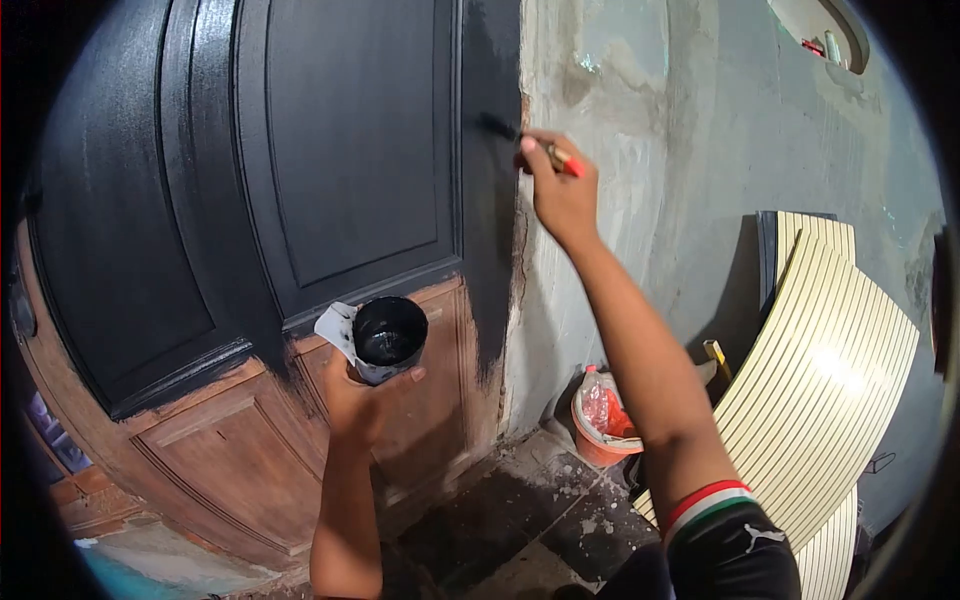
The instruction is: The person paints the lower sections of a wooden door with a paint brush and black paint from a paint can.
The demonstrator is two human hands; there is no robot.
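My right hand [567, 190] grips a paintbrush [565, 160] with a red-tipped handle. Its dark bristles are against or very near the black-painted right edge of a wooden door [350, 130]. Lower down, my left hand [355, 400] is wrapped round a cup of black paint [390, 335], held in front of the door. A pale scrap, perhaps paper or plastic [337, 328], sits between the hand and the cup's left side. Black paint covers the door's upper panels, while the lower panels [220, 450] show bare brown wood, with ragged paint edges between.
A rough grey plastered wall [640, 200] adjoins the door on the right. At its foot stands an orange bucket [600, 448] holding a clear plastic bottle [594, 390]. Cream ribbed panels [830, 350] lean at the right. The dark floor [500, 520] is spattered with pale specks.
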